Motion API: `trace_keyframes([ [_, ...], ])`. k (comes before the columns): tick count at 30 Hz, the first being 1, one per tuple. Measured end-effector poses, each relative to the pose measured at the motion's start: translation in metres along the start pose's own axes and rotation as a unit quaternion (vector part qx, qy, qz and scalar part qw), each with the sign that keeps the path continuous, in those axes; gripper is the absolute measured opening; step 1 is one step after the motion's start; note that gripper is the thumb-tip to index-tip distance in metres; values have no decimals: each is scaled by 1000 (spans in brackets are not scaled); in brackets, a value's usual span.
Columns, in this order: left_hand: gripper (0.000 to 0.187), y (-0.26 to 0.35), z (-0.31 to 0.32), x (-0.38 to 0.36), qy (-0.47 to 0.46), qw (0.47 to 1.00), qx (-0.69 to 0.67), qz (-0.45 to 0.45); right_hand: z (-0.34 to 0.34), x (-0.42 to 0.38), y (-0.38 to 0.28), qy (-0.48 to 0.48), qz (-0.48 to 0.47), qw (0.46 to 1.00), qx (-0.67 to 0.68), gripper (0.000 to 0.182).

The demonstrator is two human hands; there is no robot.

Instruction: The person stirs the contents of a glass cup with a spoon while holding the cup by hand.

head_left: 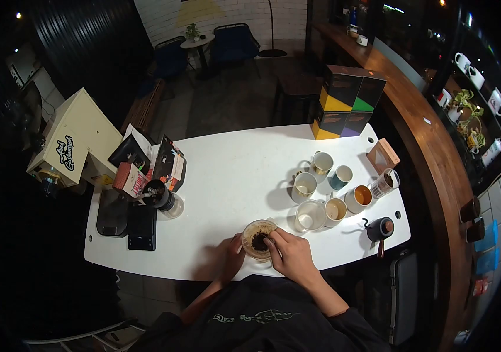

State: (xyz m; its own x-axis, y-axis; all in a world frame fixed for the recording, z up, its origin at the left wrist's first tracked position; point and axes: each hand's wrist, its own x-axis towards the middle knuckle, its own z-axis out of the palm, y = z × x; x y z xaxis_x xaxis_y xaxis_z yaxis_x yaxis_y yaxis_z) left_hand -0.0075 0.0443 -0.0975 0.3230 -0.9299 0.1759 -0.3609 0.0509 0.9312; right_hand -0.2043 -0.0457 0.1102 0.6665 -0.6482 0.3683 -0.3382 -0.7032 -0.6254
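Near the front edge of the white table (227, 170) stands a round clear vessel (251, 246) with a brownish rim and dark coffee grounds (260, 240) inside. My left hand (233, 258) is closed against the vessel's left side. At its right rim is my right hand (290, 253), its fingers pressed together over the opening; whether they pinch something small is hidden. Just right of the vessel are a glass jug (309, 216) and a cup (335, 212) with light brown contents.
More cups, one with an orange inside (362, 196), stand at the right beside a black kettle (379, 229). Stacked boxes (344, 102) are at the back right. A cream grinder (77, 141), coffee bags (169, 164) and a black scale (142, 227) are at left.
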Motion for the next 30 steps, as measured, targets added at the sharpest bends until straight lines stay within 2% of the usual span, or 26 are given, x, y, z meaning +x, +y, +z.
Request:
trace_keyframes([
  [4,34,-1,-4,3,-8,999,-4,36,1,0,-1,16,-9,1000,-1,9],
  [8,35,8,-4,0,0,1000,4,22,1,0,-1,23,-13,1000,12,9],
  [10,45,23,3,-3,38,991,-113,-60,0,0,0,22,-6,1000,-15,11],
  [11,45,14,3,-2,38,991,-113,-60,0,-1,-1,22,-6,1000,-15,11],
  [13,64,-11,4,0,79,984,-150,-47,-2,-2,-2,-6,2,1000,-11,10],
  [14,64,1,3,0,79,984,-150,-48,-3,-2,-1,-7,3,1000,-10,10],
  [16,88,47,-3,5,72,968,-239,32,-2,-2,1,31,-6,999,3,9],
  [17,88,52,-3,6,75,968,-238,29,-2,-3,1,27,-6,1000,5,9],
  [19,111,57,-4,7,52,984,-137,104,-1,-3,2,26,-8,1000,8,8],
  [20,119,55,-4,8,52,986,-116,112,-1,-3,2,15,-6,1000,9,8],
  [21,119,55,-5,6,55,986,-115,111,0,-3,2,13,-8,1000,11,8],
  [23,116,57,-7,3,31,981,81,173,0,-2,2,4,-12,1000,11,8],
  [24,116,61,-6,3,34,981,82,174,0,-1,2,4,-14,1000,10,8],
  [26,111,69,0,2,-14,996,-59,72,-1,0,2,5,-16,1000,10,9],
  [30,107,78,7,1,0,998,-19,61,-1,-1,2,-13,-18,1000,7,9],
])
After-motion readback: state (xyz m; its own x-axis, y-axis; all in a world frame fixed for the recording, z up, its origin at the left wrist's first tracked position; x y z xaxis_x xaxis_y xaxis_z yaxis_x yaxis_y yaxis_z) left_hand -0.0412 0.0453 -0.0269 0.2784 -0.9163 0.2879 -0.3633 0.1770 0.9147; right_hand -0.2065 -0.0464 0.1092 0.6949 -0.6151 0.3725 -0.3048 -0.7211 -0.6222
